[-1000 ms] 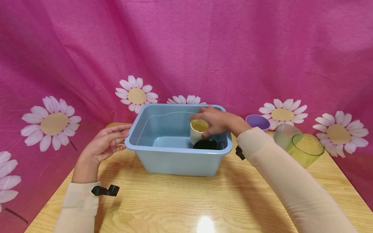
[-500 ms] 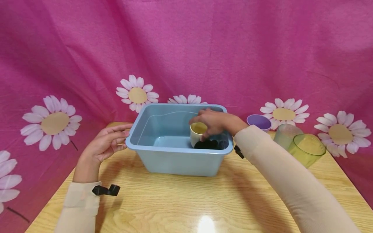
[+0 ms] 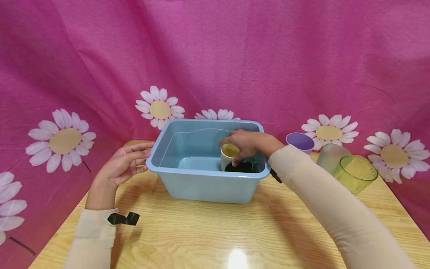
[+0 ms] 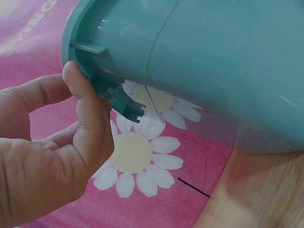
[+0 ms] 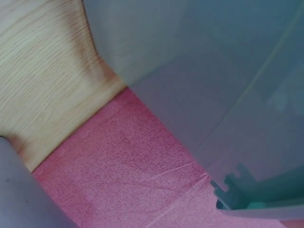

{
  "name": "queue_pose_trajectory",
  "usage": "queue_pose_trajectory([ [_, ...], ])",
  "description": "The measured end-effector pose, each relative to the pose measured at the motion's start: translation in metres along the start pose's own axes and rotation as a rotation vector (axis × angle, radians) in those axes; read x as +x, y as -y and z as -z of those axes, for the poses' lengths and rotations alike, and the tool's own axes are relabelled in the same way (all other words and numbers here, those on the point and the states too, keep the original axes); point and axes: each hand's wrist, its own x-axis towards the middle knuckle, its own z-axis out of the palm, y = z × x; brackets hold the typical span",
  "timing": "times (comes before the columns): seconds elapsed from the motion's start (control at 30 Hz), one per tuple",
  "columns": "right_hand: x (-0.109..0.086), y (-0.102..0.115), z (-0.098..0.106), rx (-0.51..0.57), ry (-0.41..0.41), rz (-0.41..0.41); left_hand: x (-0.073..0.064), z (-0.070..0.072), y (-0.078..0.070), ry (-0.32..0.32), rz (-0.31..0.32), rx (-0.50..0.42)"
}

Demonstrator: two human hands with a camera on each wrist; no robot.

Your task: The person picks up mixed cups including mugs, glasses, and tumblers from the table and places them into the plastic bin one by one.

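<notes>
My left hand grips the left rim of a blue plastic tub, thumb and fingertips at its edge. In the left wrist view the thumb lies against the rim, beside a ribbed tab under it. Reaching over the tub's right side, my right hand holds a white cup with a yellow inside. The cup stands upright low in the tub. In front of it is a black object with an uneven outline, partly hidden by the tub's front rim. The right wrist view shows the tub's outer wall, not the hand.
Right of the tub stand a purple cup, a clear frosted tumbler and a yellow-green tumbler, near the right forearm. A pink daisy-print cloth hangs behind the wooden table.
My right hand and the white cup have sunk slightly lower into the tub. The left hand keeps its place at the rim, and the tub has not moved.
</notes>
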Motion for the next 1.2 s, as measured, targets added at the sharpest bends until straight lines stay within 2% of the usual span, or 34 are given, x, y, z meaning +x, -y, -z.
queue_pose_trajectory([
  [0.33, 0.0011, -0.0017, 0.0005, 0.033, 0.044, -0.042, 0.0025, -0.0009, -0.0013, -0.006, 0.002, -0.001],
  [0.57, 0.0014, -0.0051, -0.0015, 0.044, 0.048, 0.016, 0.0042, -0.0011, -0.0019, 0.002, -0.014, 0.003],
  [0.77, 0.0013, -0.0033, -0.0006, 0.015, 0.056, 0.018, 0.0034, -0.0015, -0.0028, -0.002, -0.021, 0.011],
  [1.1, -0.0046, 0.0015, -0.0014, -0.029, -0.028, 0.010, 0.0015, -0.0003, 0.0002, -0.019, -0.014, 0.020],
  [1.2, -0.0060, 0.0020, -0.0004, -0.042, -0.068, 0.031, 0.0007, 0.0002, 0.0006, -0.017, -0.014, 0.020],
])
